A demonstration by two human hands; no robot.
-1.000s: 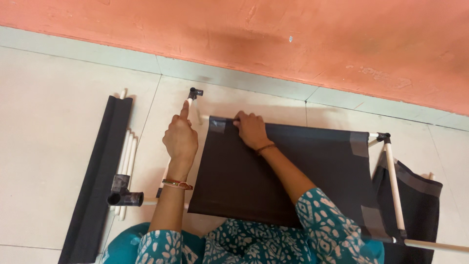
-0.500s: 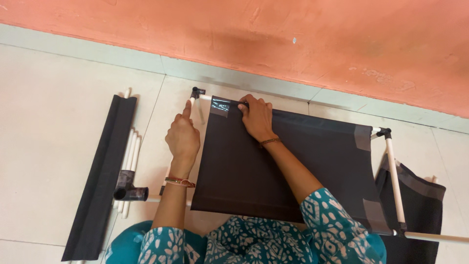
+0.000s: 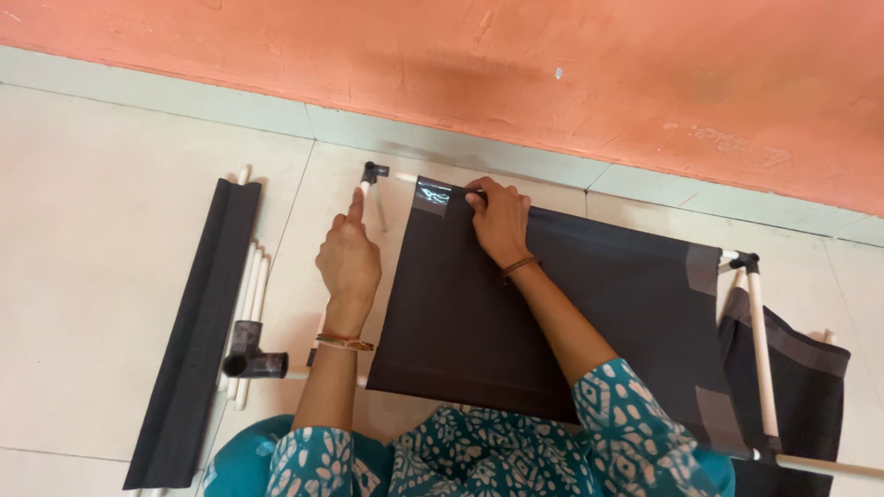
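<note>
The left hand (image 3: 348, 256) grips a white rod (image 3: 361, 195), fingers curled round it, index finger stretched along it toward a black corner connector (image 3: 371, 171). The right hand (image 3: 500, 219) pinches the top edge of the black fabric panel (image 3: 516, 313), beside a glossy grey tape patch (image 3: 431, 195), on the tiled floor (image 3: 83, 221).

Floor (image 3: 110, 184) of large pale cream tiles with thin dark grout lines, matte and evenly lit by soft daylight; no hard shadows. Along its far edge a low skirting band (image 3: 442, 147) of pale green tile runs slantwise across the view. Above it the wall (image 3: 552, 55) is rough orange-terracotta plaster, blotchy, with darker smudges near the middle and small pale chips.
</note>
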